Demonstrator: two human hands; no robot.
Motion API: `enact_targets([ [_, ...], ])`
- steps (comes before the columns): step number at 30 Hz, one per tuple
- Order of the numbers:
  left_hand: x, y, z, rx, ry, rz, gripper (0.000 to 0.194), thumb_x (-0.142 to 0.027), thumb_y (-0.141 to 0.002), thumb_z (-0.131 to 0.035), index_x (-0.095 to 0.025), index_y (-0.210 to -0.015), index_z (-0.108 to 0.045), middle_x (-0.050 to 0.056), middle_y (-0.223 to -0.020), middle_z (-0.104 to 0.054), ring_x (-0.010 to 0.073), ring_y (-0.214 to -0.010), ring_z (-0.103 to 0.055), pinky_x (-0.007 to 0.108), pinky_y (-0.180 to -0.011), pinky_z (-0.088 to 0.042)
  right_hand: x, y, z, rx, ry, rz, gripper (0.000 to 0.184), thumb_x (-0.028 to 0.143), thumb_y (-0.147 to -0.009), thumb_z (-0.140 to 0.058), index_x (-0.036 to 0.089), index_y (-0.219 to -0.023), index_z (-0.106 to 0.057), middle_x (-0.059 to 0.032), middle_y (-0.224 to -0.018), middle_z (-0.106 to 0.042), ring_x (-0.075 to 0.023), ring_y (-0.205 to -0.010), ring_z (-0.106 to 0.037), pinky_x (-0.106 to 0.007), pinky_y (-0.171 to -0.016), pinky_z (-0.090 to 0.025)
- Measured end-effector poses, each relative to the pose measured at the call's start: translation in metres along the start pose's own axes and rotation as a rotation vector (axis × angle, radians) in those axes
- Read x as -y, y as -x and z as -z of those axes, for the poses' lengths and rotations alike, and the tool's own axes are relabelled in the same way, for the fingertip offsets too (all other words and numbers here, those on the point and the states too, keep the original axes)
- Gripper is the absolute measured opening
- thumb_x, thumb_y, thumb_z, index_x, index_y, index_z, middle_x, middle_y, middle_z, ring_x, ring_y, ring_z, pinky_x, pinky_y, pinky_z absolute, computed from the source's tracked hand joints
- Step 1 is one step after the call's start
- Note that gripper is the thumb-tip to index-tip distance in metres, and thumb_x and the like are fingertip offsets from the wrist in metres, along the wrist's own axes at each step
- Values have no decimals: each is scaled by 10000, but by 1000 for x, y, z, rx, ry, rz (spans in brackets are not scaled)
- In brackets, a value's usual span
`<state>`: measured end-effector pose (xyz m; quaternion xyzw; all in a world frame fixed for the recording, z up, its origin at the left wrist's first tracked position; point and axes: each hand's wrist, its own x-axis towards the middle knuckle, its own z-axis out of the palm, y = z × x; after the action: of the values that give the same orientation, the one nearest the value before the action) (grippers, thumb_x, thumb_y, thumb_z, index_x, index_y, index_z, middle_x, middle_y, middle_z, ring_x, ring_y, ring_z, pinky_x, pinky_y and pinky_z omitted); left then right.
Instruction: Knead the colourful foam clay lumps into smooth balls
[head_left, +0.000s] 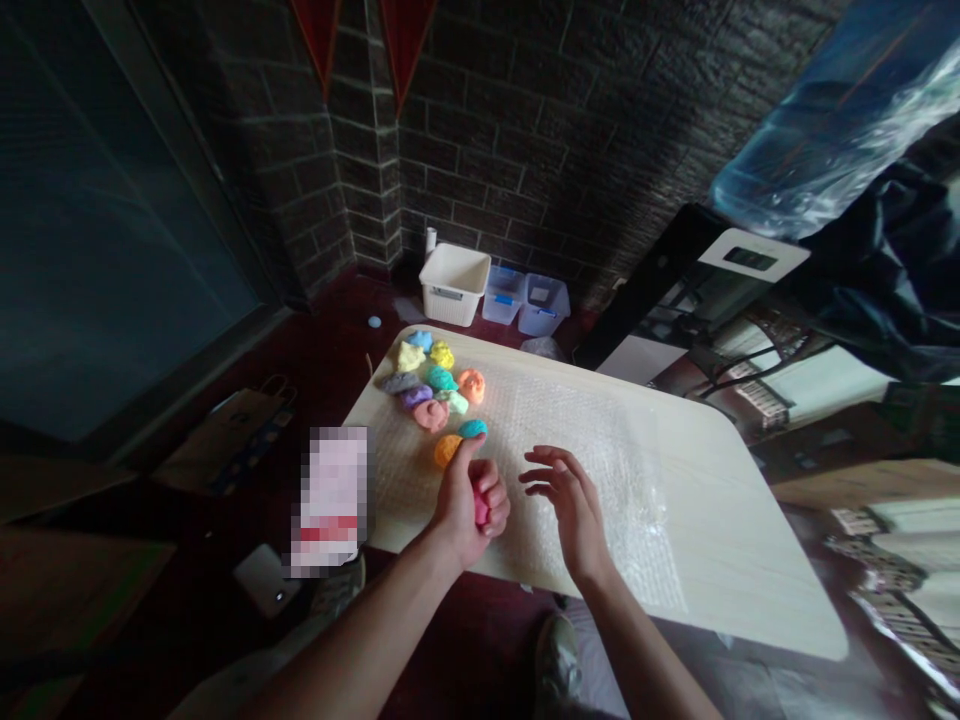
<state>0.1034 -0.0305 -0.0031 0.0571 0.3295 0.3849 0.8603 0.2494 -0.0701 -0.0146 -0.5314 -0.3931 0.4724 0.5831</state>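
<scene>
My left hand is closed around a pinkish-red lump of modelling clay, which shows between palm and fingers. To its right, my right hand hovers with fingers apart and nothing in them. Just beyond the left hand lie an orange clay lump and a teal-blue one. Farther back sits a group of several coloured clay lumps, among them a salmon one, a bright orange one, a green one and a yellow one. Bubble wrap lies beneath the hands.
The pale table has rounded corners. Behind it on the floor stand a white basket and two clear bins. A water dispenser with a large blue bottle rises at right. A paper bag lies left.
</scene>
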Motion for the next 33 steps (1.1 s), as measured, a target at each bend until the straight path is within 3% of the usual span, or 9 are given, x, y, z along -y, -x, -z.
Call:
enact_targets([
  [5, 5, 3, -5, -32, -74, 2, 652, -557, -842, -693, -234, -439, -295, -82, -362, -266, 51, -262, -224, 193, -294, -65, 2, -1, 0, 24, 41, -16, 310, 506, -965, -645, 226, -982, -777, -83, -1046, -762, -220, -822, -718, -328, -727, -532],
  [8, 4, 1, -5, -20, -81, 3, 637, -586, -842, -676, -230, -451, -321, -79, -374, -286, 51, -273, -226, 193, -304, -79, 2, 0, 1, 39, 89, 11, 306, 504, -972, -659, 225, -965, -785, -74, -994, -761, -211, -797, -710, -327, -727, -531],
  [13, -2, -5, -2, 8, -7, -134, 361, -502, -846, -642, -179, -689, -610, 13, -597, -592, 144, -501, -582, 230, -448, -431, 5, 5, 2, 47, 219, 107, 199, 417, -921, -781, 258, -1041, -776, -68, -989, -749, -205, -798, -672, -313, -680, -531],
  [17, -2, -7, -1, 57, 21, -187, 199, -331, -814, -627, -151, -879, -678, 75, -773, -690, 208, -729, -690, 289, -612, -530, 12, 8, 4, 112, 411, 270, 246, 275, -863, -847, 305, -1103, -808, -65, -990, -719, -197, -746, -617, -317, -620, -517],
  [23, 0, -5, 0, 209, -83, -173, 297, -309, -768, -611, -138, -978, -731, 171, -1043, -752, 299, -988, -705, 412, -790, -575, 15, 4, 7, 155, 463, 332, 301, 223, -842, -857, 327, -1123, -838, -72, -1001, -710, -198, -734, -614, -328, -608, -537],
  [29, -1, -4, 0, 223, -176, -259, 458, -140, -693, -609, -178, -1115, -783, 142, -1239, -760, 285, -1203, -649, 429, -1007, -518, 15, 3, 9, 154, 481, 260, 380, 252, -825, -872, 319, -1194, -811, -80, -1071, -723, -196, -766, -635, -319, -613, -558],
  [33, 1, -5, 1, 225, -196, -275, 575, -61, -622, -633, -215, -1154, -787, 114, -1306, -745, 269, -1218, -635, 392, -994, -512, 15, 6, 8, 206, 536, 259, 335, 282, -881, -823, 323, -1212, -795, -69, -1036, -720, -197, -783, -638, -323, -634, -574],
])
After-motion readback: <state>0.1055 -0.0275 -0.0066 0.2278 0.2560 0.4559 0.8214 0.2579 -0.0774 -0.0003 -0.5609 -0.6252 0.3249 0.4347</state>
